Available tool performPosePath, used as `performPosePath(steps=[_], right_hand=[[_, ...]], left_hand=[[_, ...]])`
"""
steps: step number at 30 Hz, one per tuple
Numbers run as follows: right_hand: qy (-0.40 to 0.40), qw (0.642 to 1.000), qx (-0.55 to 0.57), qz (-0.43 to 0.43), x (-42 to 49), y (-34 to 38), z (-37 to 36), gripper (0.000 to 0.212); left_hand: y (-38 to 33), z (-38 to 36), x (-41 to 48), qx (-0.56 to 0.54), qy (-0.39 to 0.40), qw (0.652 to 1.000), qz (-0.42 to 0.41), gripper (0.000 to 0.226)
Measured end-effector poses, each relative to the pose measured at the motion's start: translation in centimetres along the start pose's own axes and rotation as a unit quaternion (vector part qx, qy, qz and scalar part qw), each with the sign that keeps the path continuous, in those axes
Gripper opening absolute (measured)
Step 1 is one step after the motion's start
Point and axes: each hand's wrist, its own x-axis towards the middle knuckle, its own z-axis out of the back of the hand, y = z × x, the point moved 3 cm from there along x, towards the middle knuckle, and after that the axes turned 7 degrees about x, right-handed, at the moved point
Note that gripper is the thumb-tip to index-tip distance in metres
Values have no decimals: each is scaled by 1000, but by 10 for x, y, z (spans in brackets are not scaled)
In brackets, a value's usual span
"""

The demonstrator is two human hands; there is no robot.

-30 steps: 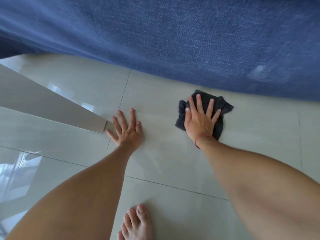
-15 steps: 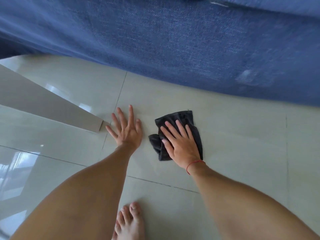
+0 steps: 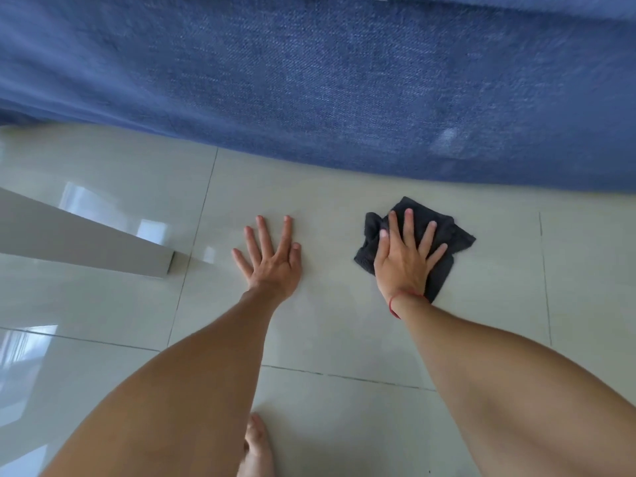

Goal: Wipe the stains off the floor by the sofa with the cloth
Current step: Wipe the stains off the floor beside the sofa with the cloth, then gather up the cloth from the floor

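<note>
A dark grey cloth [image 3: 454, 235] lies crumpled on the pale tiled floor [image 3: 337, 325], a short way in front of the blue sofa [image 3: 309, 80]. My right hand [image 3: 404, 259] presses flat on the cloth with fingers spread; a red string circles its wrist. To the left, my left hand [image 3: 272, 259] rests flat on the bare tile with fingers apart and holds nothing. A faint damp smear shows on the tile between and below the hands. I cannot make out distinct stains.
A grey furniture leg [image 3: 86, 242] slants in from the left and ends near my left hand. My bare foot [image 3: 256, 449] stands at the bottom edge. The sofa's front fills the top of the view. Glossy tiles with reflections stretch to the left.
My right hand has slid the cloth from beside my left hand away to the right and toward the sofa. My left hand has stayed planted on the floor.
</note>
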Motion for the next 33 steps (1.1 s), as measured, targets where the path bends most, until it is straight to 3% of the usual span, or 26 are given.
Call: performPosePath(steps=[4,6,8,12,13,16,19,24,28,31,33], right_hand=[[66,981,-43,178,-12,43,-18,47],[83,977,-36,195,-23,53,-24,47],[83,982,-6,167,-23,53,-23,48],[-6,993,73,97,-14,44,3,48],[-34,994,77,71,-13,39,11,50],[-56,991,104,-67,-14,21,25,62],[-13,976,106,-188,-15,14,28,72],[99,978,112,-144,-8,16,25,62],[86,984,139,-71,-10,26,26,41],[70,963,220,-141,-10,25,25,43],[100,936,264,-209,-11,22,22,50]], left_hand=[[-1,2,2,2,13,1000,-5,54],[-1,6,1,0,39,999,-7,55],[-2,12,-1,-16,28,999,-7,56],[-13,35,-12,-61,-158,985,32,50],[-19,40,-13,-76,-163,982,61,51],[-42,38,-15,-82,-53,986,138,75],[-62,34,-16,-87,2,989,119,77],[-69,29,-10,-150,16,987,51,47],[-65,26,-8,-281,49,954,90,34],[-62,25,-8,-328,80,933,123,32],[-60,22,-11,-324,106,931,128,30]])
